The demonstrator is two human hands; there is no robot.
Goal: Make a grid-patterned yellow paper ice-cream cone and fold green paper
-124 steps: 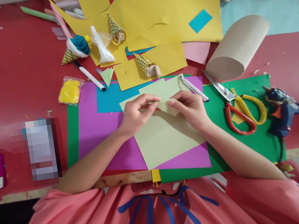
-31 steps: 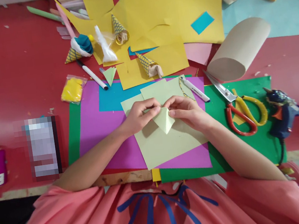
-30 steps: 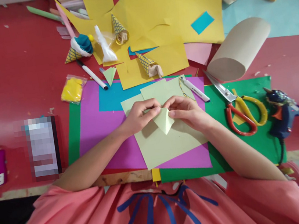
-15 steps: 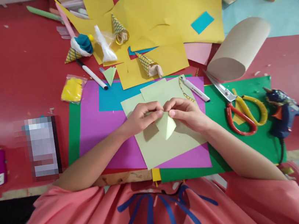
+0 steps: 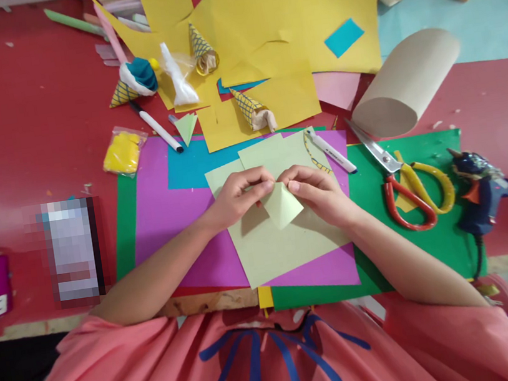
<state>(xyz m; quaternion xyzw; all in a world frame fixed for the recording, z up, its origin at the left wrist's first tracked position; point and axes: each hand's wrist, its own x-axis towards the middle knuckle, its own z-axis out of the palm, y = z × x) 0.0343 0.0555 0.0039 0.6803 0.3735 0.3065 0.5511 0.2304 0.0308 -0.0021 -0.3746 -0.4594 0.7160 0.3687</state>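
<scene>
A small folded piece of pale green paper (image 5: 283, 206) is pinched between my two hands, its creased corner pointing down toward me. My left hand (image 5: 246, 196) is closed on its upper left edge, thumb on top. On the upper right edge my right hand (image 5: 313, 191) grips with thumb and fingers. Beneath both hands lie larger pale green sheets (image 5: 291, 254) over a purple sheet (image 5: 178, 226). A white marker (image 5: 331, 151) rests just beyond my right hand. Farther off is a small folded green paper triangle (image 5: 187, 128).
Scissors (image 5: 403, 176) with red and yellow handles and a blue glue gun (image 5: 484, 196) lie to the right. A cardboard tube (image 5: 407, 84) sits behind them. Patterned paper cones (image 5: 250, 110) rest on yellow sheets (image 5: 295, 14) at the back. A blurred-out rectangle (image 5: 73, 250) lies left.
The folded green paper has tilted and opened wider, its lower corner swinging up and showing more of its face. My hands have shifted only slightly.
</scene>
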